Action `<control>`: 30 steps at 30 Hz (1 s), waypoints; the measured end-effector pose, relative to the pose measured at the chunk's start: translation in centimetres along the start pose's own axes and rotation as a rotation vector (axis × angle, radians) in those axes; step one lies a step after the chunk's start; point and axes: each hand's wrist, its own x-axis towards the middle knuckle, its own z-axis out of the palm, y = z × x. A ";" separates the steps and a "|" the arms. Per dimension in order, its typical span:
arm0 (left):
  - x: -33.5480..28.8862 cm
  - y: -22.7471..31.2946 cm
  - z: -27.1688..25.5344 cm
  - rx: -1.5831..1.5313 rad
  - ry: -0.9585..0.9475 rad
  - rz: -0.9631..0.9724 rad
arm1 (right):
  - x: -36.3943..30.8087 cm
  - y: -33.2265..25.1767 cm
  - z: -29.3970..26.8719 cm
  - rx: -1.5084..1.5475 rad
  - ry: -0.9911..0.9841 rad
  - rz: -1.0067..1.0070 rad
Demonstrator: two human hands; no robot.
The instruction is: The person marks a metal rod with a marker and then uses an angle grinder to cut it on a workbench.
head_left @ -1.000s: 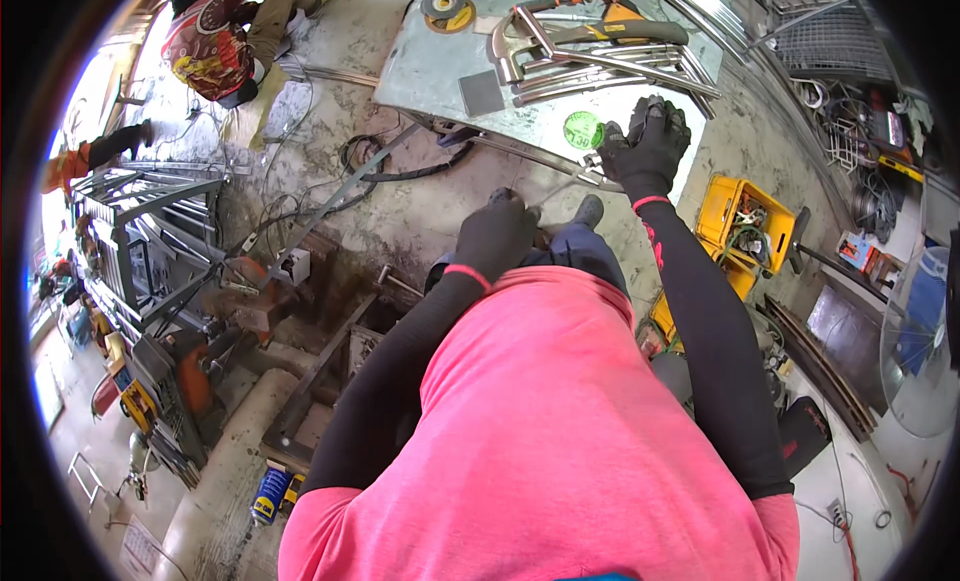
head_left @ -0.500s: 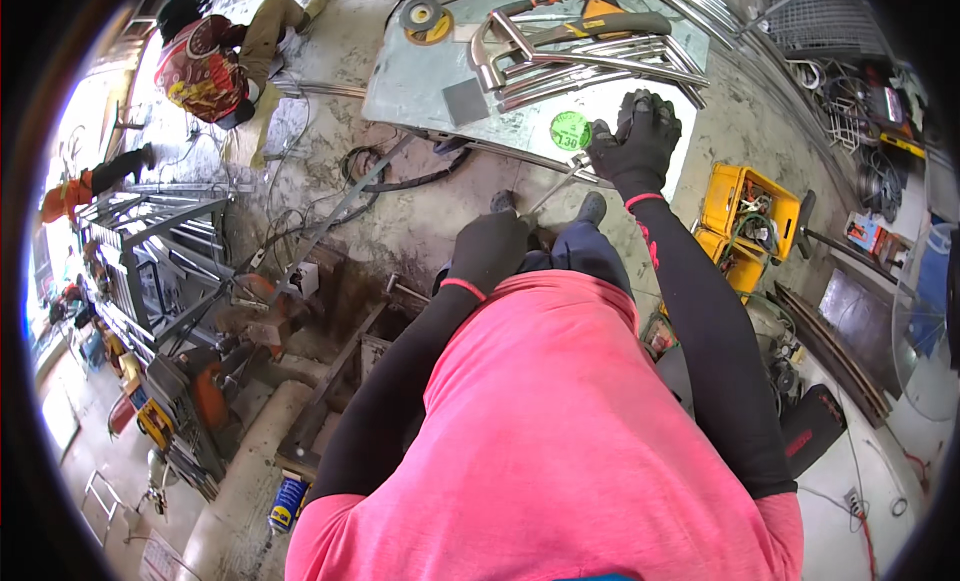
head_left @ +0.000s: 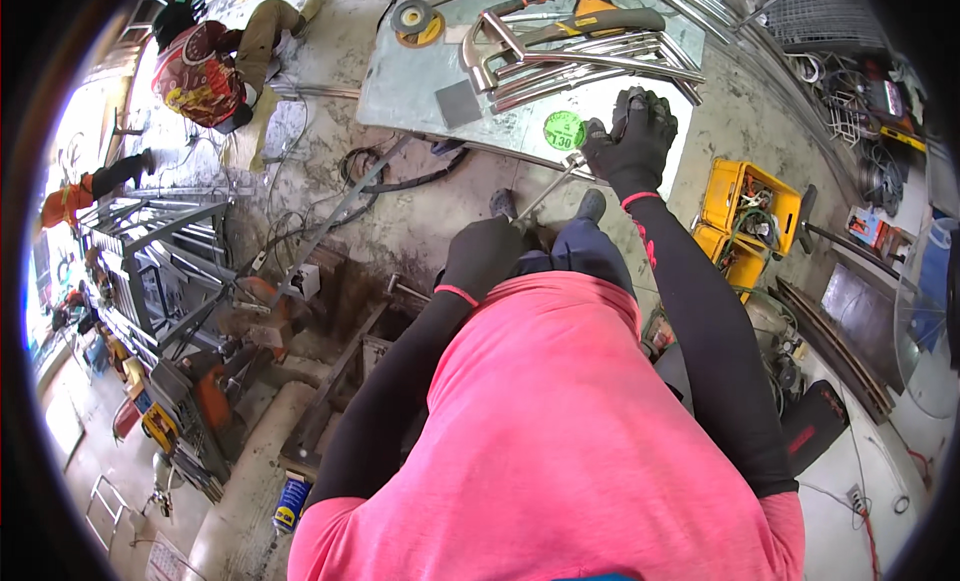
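My left hand (head_left: 484, 257), in a dark glove, is closed round the near end of a thin metal rod (head_left: 545, 194) in front of my waist. The rod slants up to the right, and its far end meets the near edge of the pale worktable (head_left: 410, 101). Beside that end, my gloved right hand (head_left: 634, 146) rests on the tabletop with its thumb apart and fingers stretched forward. A round green sticker (head_left: 564, 131) lies just left of the right thumb. Beyond the hand is a pile of shiny metal tubes (head_left: 590, 69), some bent.
On the table are a hammer-like tool with a dark handle (head_left: 625, 22), a grinding disc (head_left: 412, 19) and a dark square plate (head_left: 458, 104). Yellow toolboxes (head_left: 735, 206) stand right, a metal frame (head_left: 150, 241) left. Another person (head_left: 200, 76) crouches far left; cables (head_left: 420, 176) cross the floor.
The view has shifted slightly, so the table and its things sit a little further left. Both hands keep nearly the same places, the left still on the rod.
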 end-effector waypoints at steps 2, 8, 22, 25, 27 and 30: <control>0.2 -0.2 0.8 -0.032 0.019 -0.024 | 0.3 0.4 0.0 0.015 0.031 -0.010; 0.7 0.8 -1.6 -0.046 0.041 -0.015 | 0.5 0.1 0.0 -0.011 -0.002 -0.010; -4.0 -1.8 -4.4 -0.140 0.035 -0.137 | 0.5 1.0 1.0 -0.003 0.054 -0.033; -2.4 -0.6 -3.8 -0.168 0.071 -0.115 | 0.5 0.8 0.9 0.030 0.041 -0.020; -1.2 -0.4 -3.1 -0.168 0.040 -0.085 | 0.5 1.0 0.9 0.020 0.035 -0.018; -0.2 -0.5 -2.0 -0.057 0.010 0.075 | 0.3 0.7 1.1 0.010 0.033 -0.014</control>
